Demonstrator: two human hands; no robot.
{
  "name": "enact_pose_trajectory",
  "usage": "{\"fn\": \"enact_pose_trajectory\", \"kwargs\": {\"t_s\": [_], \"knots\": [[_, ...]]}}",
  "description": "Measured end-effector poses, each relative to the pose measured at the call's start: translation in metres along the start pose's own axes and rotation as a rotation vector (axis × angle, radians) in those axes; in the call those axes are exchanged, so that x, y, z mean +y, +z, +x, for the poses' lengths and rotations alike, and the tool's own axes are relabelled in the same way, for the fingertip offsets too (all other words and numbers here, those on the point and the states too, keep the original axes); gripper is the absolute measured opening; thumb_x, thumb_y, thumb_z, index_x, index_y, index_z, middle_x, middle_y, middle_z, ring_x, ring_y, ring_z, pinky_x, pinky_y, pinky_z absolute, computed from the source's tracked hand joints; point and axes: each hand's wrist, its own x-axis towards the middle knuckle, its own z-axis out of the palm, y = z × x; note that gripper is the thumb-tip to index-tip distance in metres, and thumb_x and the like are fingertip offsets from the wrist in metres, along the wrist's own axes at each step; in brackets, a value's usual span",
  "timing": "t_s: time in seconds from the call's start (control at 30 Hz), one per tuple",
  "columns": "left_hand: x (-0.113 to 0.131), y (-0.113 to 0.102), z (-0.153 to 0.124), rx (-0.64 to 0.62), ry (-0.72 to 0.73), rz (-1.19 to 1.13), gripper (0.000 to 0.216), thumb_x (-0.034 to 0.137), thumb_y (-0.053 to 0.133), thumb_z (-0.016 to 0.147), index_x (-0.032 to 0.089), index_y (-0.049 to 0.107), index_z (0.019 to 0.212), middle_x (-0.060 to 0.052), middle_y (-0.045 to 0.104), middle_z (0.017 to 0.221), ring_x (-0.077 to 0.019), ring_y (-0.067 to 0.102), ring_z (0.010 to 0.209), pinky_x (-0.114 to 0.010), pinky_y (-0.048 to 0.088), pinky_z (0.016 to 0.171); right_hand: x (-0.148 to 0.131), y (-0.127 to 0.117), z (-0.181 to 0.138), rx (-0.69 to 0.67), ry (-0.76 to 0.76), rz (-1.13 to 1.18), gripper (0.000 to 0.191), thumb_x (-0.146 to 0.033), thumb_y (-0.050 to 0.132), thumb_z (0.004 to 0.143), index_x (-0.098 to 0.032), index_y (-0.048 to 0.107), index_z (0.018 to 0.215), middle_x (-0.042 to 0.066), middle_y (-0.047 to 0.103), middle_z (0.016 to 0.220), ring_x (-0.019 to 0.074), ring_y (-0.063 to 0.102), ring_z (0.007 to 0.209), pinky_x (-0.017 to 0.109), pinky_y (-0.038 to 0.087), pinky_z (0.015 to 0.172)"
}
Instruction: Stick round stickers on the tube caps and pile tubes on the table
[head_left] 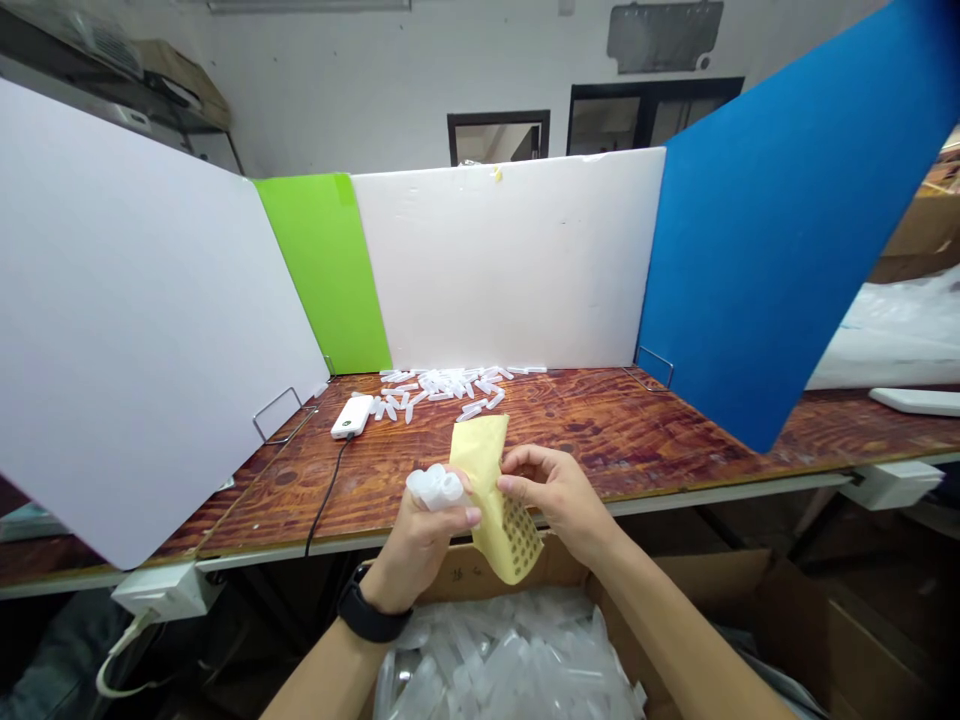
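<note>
My left hand is closed round a few small translucent plastic tubes, and its thumb also presses the yellow sheet. A black watch sits on that wrist. My right hand pinches the edge of a yellow sticker sheet that hangs between both hands; its lower part carries rows of small round dots. Both hands hover above the near edge of the wooden table. A pile of the same clear tubes lies at the back of the table.
A white power bank with a black cable lies left of the pile. White, green and blue boards wall in the table. Below my arms a cardboard box holds several clear tubes in plastic. A power strip hangs at the left.
</note>
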Motion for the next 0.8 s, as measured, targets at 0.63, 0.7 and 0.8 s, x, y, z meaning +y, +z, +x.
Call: {"fn": "enact_pose_trajectory", "kwargs": {"t_s": [0.63,0.7,0.8], "knots": [[0.0046,0.0028,0.0018,0.022,-0.013,-0.052,0.021,0.010,0.067,0.048,0.015,0.056,0.066,0.001,0.056,0.060,-0.0117,0.050,0.060,-0.024,0.036,0.059,0.0016,0.0003,0.0008,0.008,0.014,-0.038,0.018,-0.030,0.068,0.064,-0.016,0.058,0.070,0.000,0.060,0.069,0.0121,0.054,0.061,0.024,0.042,0.057],[0.0041,0.0023,0.0021,0.018,-0.010,-0.052,0.022,0.009,0.067,0.048,0.014,0.056,0.066,0.002,0.056,0.060,-0.0106,0.049,0.059,-0.023,0.036,0.059,-0.0004,-0.0005,0.0006,-0.001,0.024,-0.010,0.018,-0.031,0.067,0.065,-0.015,0.058,0.070,0.000,0.059,0.068,0.0112,0.052,0.061,0.023,0.041,0.057],[0.0029,0.0007,0.0029,0.047,-0.008,-0.037,0.024,0.009,0.068,0.047,0.014,0.056,0.067,0.003,0.055,0.059,-0.0097,0.048,0.057,-0.022,0.036,0.057,-0.0026,-0.0006,-0.0005,0.002,0.012,-0.027,0.018,-0.032,0.065,0.067,-0.015,0.057,0.067,-0.002,0.056,0.065,0.0100,0.049,0.059,0.022,0.039,0.056]]}}
